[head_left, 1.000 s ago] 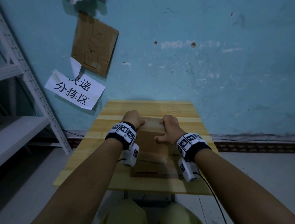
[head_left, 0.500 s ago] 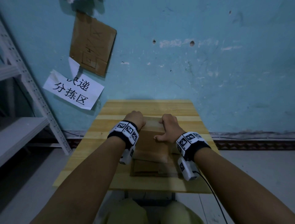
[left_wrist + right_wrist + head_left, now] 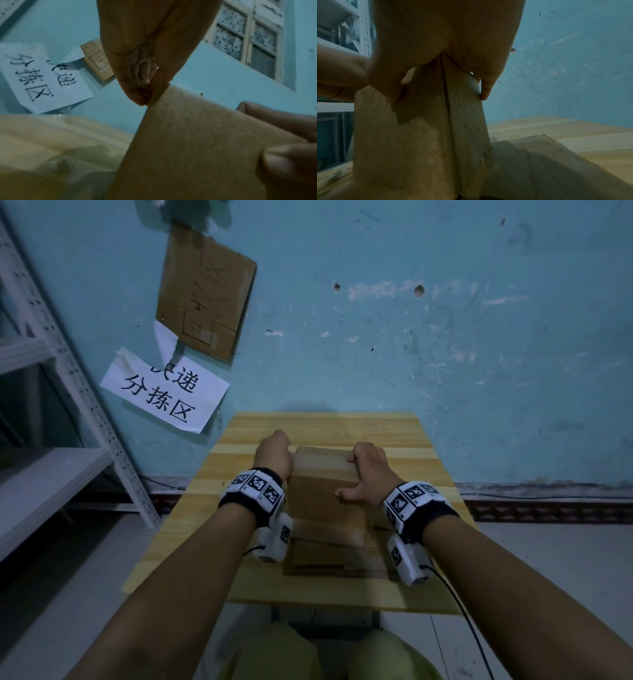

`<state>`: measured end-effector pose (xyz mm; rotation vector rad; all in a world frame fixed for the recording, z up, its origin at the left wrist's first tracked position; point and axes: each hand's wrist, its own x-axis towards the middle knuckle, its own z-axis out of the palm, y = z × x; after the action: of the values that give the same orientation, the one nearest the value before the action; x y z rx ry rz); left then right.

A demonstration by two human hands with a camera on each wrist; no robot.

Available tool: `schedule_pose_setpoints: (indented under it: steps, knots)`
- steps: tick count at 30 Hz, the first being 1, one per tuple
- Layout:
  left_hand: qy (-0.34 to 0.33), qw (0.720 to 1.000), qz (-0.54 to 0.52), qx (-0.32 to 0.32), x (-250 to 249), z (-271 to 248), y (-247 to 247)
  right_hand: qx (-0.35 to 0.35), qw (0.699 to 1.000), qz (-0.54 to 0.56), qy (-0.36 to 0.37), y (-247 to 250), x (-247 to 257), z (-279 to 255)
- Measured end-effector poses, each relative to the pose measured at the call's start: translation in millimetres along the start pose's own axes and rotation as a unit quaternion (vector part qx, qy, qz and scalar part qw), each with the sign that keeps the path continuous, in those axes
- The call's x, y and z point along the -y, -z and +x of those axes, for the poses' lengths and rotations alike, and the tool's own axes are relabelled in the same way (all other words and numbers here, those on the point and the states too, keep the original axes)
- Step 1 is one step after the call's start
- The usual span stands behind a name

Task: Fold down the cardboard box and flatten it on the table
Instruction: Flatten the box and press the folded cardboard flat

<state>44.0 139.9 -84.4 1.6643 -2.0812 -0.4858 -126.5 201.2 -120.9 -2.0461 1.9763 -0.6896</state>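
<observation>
A brown cardboard box (image 3: 323, 498) stands on the wooden table (image 3: 342, 426), with its opened bottom flaps (image 3: 329, 558) spread flat toward me. My left hand (image 3: 274, 455) is at the box's upper left side; in the left wrist view its curled fingers (image 3: 140, 75) pinch the box's edge (image 3: 159, 92). My right hand (image 3: 364, 474) grips the upper right corner. Its thumb (image 3: 390, 89) lies on the near face of the box (image 3: 406, 142) and a fingertip (image 3: 486, 90) hooks over the far edge. A flap (image 3: 539, 162) lies on the table beside it.
The table stands against a blue wall (image 3: 445, 354) bearing a paper sign (image 3: 164, 392) and a cardboard sheet (image 3: 205, 292). A white metal shelf rack (image 3: 51, 412) stands to the left. My knees (image 3: 308, 655) are under the near table edge.
My left hand has slid off the top of the box to its left side and farther back. The box now stands taller between my hands. My right hand stays on the right corner.
</observation>
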Motion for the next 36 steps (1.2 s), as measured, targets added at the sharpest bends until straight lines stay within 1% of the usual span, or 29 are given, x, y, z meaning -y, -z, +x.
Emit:
schedule_pose_setpoints:
  steps: [2,8,11,13,15,17,20,23,26,28,30,32,36]
  knots:
    - [0.013,1.0,-0.021,-0.012,0.7,2.6,-0.3,0.0,1.0,-0.001,0.0,0.1,0.4,-0.2]
    - [-0.041,0.998,-0.037,-0.039,7.6,6.9,-9.7,-0.002,1.0,-0.002,0.0,-0.2,-0.3,0.0]
    - [-0.015,0.999,-0.035,-0.012,5.8,8.9,-9.1,0.001,1.0,-0.003,-0.003,0.1,0.0,0.9]
    - [-0.027,1.0,-0.009,-0.004,3.9,7.5,-5.3,0.0,1.0,-0.001,-0.005,-0.2,-0.6,0.7]
    - [-0.044,0.999,0.008,-0.011,3.5,3.6,-1.6,-0.001,1.0,0.0,-0.005,-0.4,-1.0,-0.3]
    - [-0.033,0.999,-0.021,-0.022,7.6,2.2,0.4,-0.001,1.0,0.002,-0.004,-0.4,-0.8,-0.4]
    - [-0.012,0.994,-0.095,-0.043,14.0,5.0,-0.1,-0.003,1.0,-0.002,-0.003,-0.6,-0.1,0.8]
    - [-0.005,0.995,-0.095,-0.033,15.1,4.5,-0.5,-0.002,1.0,-0.001,-0.004,-0.4,0.6,0.9]
    - [0.015,0.996,-0.083,-0.007,18.2,3.8,-2.8,-0.003,1.0,0.0,-0.005,-0.6,1.0,0.3]
    - [0.011,0.996,-0.086,0.014,23.4,3.6,-5.3,-0.004,1.0,-0.002,-0.005,-0.6,0.8,0.6]
    - [-0.002,0.993,-0.108,0.038,30.6,4.0,-8.1,-0.005,1.0,-0.002,-0.004,-0.6,0.7,1.1]
    - [0.002,0.99,-0.134,0.053,38.7,6.8,-12.8,-0.002,1.0,-0.002,-0.004,-0.7,0.7,1.4]
    - [0.004,0.981,-0.191,0.04,39.6,8.3,-15.4,-0.004,1.0,-0.007,-0.007,-1.2,0.4,1.5]
